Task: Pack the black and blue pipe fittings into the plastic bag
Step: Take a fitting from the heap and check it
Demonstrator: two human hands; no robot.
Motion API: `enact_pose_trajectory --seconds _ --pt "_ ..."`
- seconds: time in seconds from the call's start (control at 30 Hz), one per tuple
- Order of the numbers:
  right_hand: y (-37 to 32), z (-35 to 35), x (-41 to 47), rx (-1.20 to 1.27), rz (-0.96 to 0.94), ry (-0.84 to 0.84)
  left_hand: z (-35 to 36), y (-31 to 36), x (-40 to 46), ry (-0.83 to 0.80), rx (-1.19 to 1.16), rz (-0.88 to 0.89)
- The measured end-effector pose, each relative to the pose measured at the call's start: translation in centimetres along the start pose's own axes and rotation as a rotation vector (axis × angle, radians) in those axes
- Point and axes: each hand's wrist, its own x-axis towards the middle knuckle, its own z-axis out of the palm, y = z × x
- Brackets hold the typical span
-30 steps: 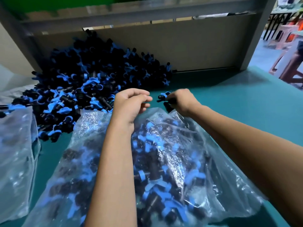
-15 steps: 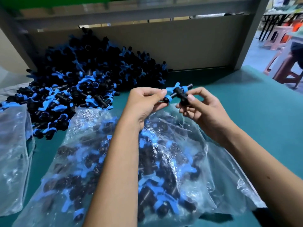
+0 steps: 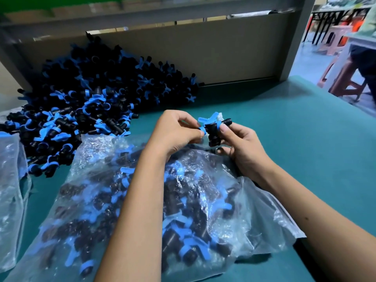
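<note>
A clear plastic bag (image 3: 234, 210) is lying on the green table (image 3: 305, 139), bulging with black and blue fittings. Above its mouth, the left hand (image 3: 177, 131) and right hand (image 3: 242, 143) are both pinching one fitting (image 3: 212, 129) with curled fingers. A loose pile of fittings (image 3: 97, 102) is leaning against a grey panel (image 3: 223, 51). Another bag (image 3: 10, 190) is sitting at the left edge, and stools (image 3: 343, 78) are standing beyond the table.

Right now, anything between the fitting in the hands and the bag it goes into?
Nothing visible. Both hands, left hand and right hand, hold the pipe fitting just above the far end of the plastic bag. Whether the bag's mouth is open there cannot be told.
</note>
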Motion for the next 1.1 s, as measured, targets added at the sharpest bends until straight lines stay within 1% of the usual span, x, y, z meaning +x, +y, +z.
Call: enact_pose_trajectory --seconds 0.1,0.2,0.33,0.43,0.5,0.57,0.7,0.77,0.83,0.93,1.03,1.1 --pt "0.1 0.1 0.0 -0.053 0.016 0.046 0.3 -0.2 0.1 -0.020 0.102 0.003" --pt "0.0 0.1 -0.1 -0.042 0.029 0.043 0.5 -0.6 0.1 -0.028 0.018 -0.003" --pt "-0.2 -0.2 -0.2 0.000 -0.009 0.017 0.6 -0.8 0.0 -0.019 -0.086 -0.025" --pt "-0.2 -0.4 -0.2 0.019 -0.010 -0.006 0.6 -0.9 0.0 -0.029 -0.053 -0.010" --pt "-0.1 -0.3 -0.1 -0.030 -0.017 0.019 0.7 -0.9 0.0 -0.044 -0.021 -0.011" --pt "0.1 -0.4 0.0 -0.023 -0.025 0.064 0.7 -0.9 0.0 -0.029 -0.027 -0.017" --pt "-0.1 -1.2 0.3 0.059 0.007 0.220 -0.1 -1.1 0.3 0.041 -0.152 -0.038" --pt "-0.3 -1.5 0.4 0.091 0.013 0.243 -0.4 -1.1 0.3 0.030 -0.175 -0.029" --pt "-0.2 -1.5 0.3 0.099 -0.007 0.229 -0.2 -1.0 0.2 0.012 -0.139 -0.004" --pt "0.0 -0.8 0.0 0.002 -0.047 0.130 0.5 -0.7 0.1 -0.033 -0.049 0.057" --pt "0.1 -0.5 -0.1 -0.069 -0.062 0.100 0.6 -0.7 0.2 -0.035 -0.013 0.049" --pt "0.0 -0.5 0.0 -0.097 -0.061 0.106 0.4 -0.7 0.1 -0.045 -0.041 0.017"
